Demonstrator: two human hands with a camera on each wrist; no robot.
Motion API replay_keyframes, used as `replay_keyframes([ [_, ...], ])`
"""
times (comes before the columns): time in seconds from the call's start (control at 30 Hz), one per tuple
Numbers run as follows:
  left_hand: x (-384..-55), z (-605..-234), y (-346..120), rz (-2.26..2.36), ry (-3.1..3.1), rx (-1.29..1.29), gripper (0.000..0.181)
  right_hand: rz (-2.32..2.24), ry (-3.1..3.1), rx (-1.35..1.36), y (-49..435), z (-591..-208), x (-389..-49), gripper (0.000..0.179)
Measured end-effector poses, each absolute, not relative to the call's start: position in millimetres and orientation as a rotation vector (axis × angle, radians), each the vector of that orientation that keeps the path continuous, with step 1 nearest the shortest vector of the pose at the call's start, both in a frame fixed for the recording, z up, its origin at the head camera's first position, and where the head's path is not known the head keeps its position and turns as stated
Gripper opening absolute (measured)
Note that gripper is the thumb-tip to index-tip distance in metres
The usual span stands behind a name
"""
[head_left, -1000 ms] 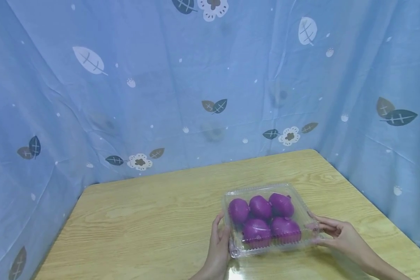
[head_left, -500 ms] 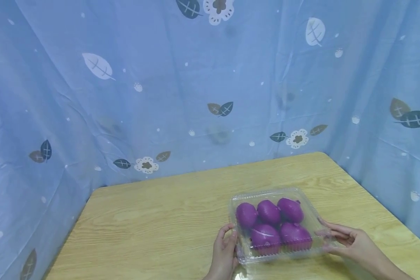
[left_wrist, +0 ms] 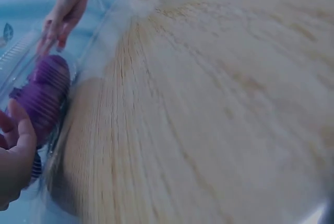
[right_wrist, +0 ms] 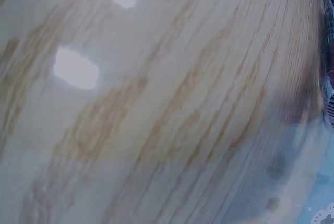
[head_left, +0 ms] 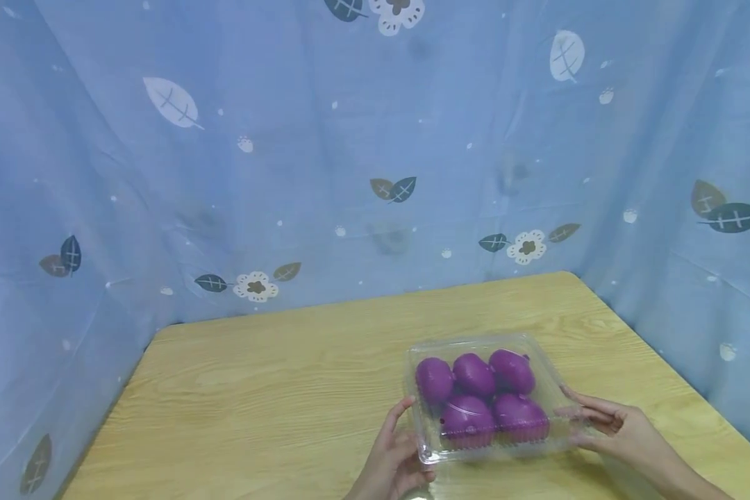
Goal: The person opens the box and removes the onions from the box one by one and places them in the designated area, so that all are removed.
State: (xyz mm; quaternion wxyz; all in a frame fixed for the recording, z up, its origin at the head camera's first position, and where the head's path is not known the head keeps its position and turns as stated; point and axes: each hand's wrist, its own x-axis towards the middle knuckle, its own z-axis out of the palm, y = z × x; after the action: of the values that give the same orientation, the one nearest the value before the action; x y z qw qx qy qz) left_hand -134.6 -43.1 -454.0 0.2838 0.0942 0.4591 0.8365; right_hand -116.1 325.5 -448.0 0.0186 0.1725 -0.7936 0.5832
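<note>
A clear plastic clamshell box [head_left: 487, 340] with a ribbed rim is in the head view, right of the table's middle. Several round purple onion-like pieces [head_left: 469, 420] lie in two rows inside it. At its front left corner is my left hand [head_left: 390, 458], one fingertip at the side rim and other fingers low by the corner. My right hand [head_left: 625, 430] grips the right side, with some fingertips seen through the plastic. In the left wrist view both hands flank the purple pieces [left_wrist: 44, 91]. Only a sliver of the box shows in the right wrist view.
A wood-grain table [head_left: 256, 396] extends left of and behind the box. Blue curtains [head_left: 325, 139] with leaf and flower prints hang around its back and sides. Bright glare [right_wrist: 75, 68] shows on the tabletop in the right wrist view.
My left hand has shifted at the box's left side, its fingers now spread wider around the front corner. The box and right hand keep nearly the same place; the head view has swung slightly.
</note>
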Motion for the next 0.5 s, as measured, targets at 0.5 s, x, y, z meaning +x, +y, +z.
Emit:
replay_keyframes([
  [0.5, -133.0, -457.9, -42.8, 2.215, 1.207, 0.337, 0.072, 1.808, -2.457, 0.618, 327.1, -442.7, -111.6, 0.059],
])
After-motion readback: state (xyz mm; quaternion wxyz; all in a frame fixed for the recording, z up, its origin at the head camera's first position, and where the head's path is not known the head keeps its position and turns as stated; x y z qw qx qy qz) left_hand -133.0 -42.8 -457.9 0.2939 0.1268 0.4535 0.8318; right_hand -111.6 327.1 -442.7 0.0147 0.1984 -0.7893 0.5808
